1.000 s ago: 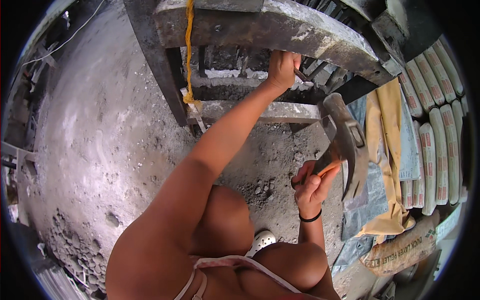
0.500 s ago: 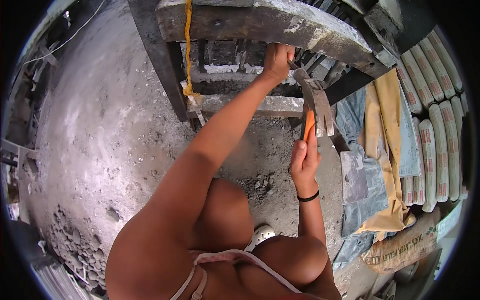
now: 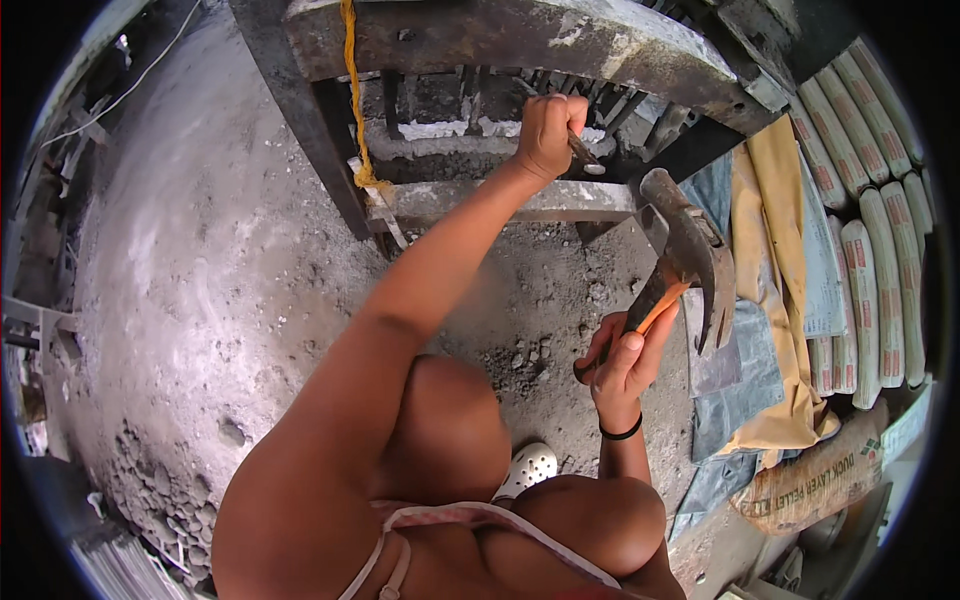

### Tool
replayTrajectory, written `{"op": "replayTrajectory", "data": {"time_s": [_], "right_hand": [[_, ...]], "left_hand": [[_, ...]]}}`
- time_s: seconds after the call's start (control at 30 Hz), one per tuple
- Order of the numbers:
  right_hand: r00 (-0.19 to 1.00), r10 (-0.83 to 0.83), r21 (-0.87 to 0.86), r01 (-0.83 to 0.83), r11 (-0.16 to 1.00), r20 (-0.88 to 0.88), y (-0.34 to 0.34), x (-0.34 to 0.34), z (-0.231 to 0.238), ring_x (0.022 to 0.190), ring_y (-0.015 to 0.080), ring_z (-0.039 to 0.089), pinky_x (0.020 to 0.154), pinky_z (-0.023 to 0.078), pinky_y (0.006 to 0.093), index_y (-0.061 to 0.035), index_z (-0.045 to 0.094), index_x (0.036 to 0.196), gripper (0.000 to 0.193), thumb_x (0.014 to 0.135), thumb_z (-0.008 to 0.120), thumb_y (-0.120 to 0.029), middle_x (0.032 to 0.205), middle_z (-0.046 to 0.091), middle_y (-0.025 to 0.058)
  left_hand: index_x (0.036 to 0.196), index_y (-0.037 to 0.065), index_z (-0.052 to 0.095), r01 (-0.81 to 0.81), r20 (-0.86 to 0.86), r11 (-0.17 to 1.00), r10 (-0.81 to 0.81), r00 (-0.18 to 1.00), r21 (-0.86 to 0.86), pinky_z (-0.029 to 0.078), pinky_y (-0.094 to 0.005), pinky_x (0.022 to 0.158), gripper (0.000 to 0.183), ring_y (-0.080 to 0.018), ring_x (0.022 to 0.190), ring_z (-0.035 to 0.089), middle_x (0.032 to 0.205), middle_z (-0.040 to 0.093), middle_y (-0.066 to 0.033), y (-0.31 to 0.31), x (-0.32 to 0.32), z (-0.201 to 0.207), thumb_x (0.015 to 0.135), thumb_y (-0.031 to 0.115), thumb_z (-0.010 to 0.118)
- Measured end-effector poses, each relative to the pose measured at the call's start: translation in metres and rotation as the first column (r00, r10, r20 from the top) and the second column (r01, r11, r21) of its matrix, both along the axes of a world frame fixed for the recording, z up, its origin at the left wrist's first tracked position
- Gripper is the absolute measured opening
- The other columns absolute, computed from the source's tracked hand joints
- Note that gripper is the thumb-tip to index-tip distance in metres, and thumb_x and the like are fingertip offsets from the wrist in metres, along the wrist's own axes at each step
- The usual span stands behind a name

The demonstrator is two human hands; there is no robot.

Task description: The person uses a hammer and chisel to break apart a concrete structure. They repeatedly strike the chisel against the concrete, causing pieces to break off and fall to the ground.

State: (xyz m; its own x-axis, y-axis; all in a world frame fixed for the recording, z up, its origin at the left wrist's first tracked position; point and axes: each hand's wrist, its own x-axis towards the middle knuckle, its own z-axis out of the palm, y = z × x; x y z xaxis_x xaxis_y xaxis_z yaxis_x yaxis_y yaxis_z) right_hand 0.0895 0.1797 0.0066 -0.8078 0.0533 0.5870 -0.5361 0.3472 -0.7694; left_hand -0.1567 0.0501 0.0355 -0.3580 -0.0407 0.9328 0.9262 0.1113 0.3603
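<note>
My left hand (image 3: 549,135) is closed around a dark metal chisel or rod (image 3: 582,152) inside the opening of a metal-and-concrete frame (image 3: 510,45). The rod's blunt, shiny end points down and right, towards me. Its other end passes behind my fist towards a row of dark bars, where the tip is hard to make out. My right hand (image 3: 622,365), with a black band at the wrist, grips the orange and black handle of a claw hammer (image 3: 690,235). The hammer's head is held right of the rod's end, apart from it.
A yellow rope (image 3: 352,95) hangs on the frame's left side. Tan and blue-grey sheets (image 3: 765,330) lie to the right, beside stacked filled bags (image 3: 868,290) and a brown printed sack (image 3: 810,485). Rubble (image 3: 165,490) is heaped at the lower left on the dusty floor (image 3: 200,250).
My right hand has drawn the hammer to the right and down, away from the rod. My left hand sits slightly lower, and more of the rod's blunt end shows.
</note>
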Motion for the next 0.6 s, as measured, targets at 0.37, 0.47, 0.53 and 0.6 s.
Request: {"op": "replayTrajectory", "data": {"time_s": [0.37,0.47,0.53,0.6], "right_hand": [[0.999,0.042,-0.082,-0.04,0.996,0.031,-0.008,0.004,-0.009,0.047,0.0074,0.044,0.04,0.035,0.0219,-0.0072,0.011,0.146,0.053,0.1,0.032,-0.022,0.064,0.05,0.0039],[0.994,0.074,-0.023,-0.072,0.997,0.082,-0.003,0.008,-0.011,0.048,0.0077,0.044,0.041,0.038,0.0224,-0.0095,0.008,0.146,0.055,0.1,0.031,-0.026,0.068,0.05,0.0058],[0.991,0.124,0.036,-0.126,0.991,0.046,-0.005,0.004,-0.007,0.046,0.0081,0.043,0.039,0.038,0.0224,-0.011,0.005,0.147,0.056,0.1,0.03,-0.029,0.07,0.051,0.0072],[0.993,0.115,0.046,-0.116,0.992,0.016,-0.008,0.007,-0.008,0.046,0.0086,0.044,0.039,0.038,0.0224,-0.0106,0.005,0.147,0.056,0.1,0.03,-0.028,0.07,0.051,0.0074]], "left_hand": [[0.069,0.005,0.035,-0.219,-0.197,0.963,0.186,0.963,-0.158,0.03,-0.0367,0.044,0.018,-0.0301,0.044,0.039,0.051,0.038,-0.0107,-0.032,-0.051,-0.045,0.07,-0.003,0.051],[0.069,0.004,0.028,-0.051,-0.154,0.985,0.026,0.988,-0.164,0.025,-0.0311,0.04,0.023,-0.0229,0.039,0.033,0.049,0.03,-0.0085,-0.019,-0.02,-0.024,0.075,0.004,0.05],[0.065,0.003,0.029,-0.014,-0.115,0.981,-0.008,0.993,-0.196,0.026,-0.0323,0.041,0.021,-0.0244,0.039,0.033,0.048,0.029,-0.0092,-0.022,-0.009,-0.023,0.078,0.007,0.045],[0.064,0.003,0.028,0.005,-0.149,0.972,-0.041,0.988,-0.234,0.024,-0.0325,0.039,0.021,-0.0249,0.038,0.032,0.048,0.029,-0.0091,-0.024,0.003,-0.013,0.079,0.008,0.041]]}}
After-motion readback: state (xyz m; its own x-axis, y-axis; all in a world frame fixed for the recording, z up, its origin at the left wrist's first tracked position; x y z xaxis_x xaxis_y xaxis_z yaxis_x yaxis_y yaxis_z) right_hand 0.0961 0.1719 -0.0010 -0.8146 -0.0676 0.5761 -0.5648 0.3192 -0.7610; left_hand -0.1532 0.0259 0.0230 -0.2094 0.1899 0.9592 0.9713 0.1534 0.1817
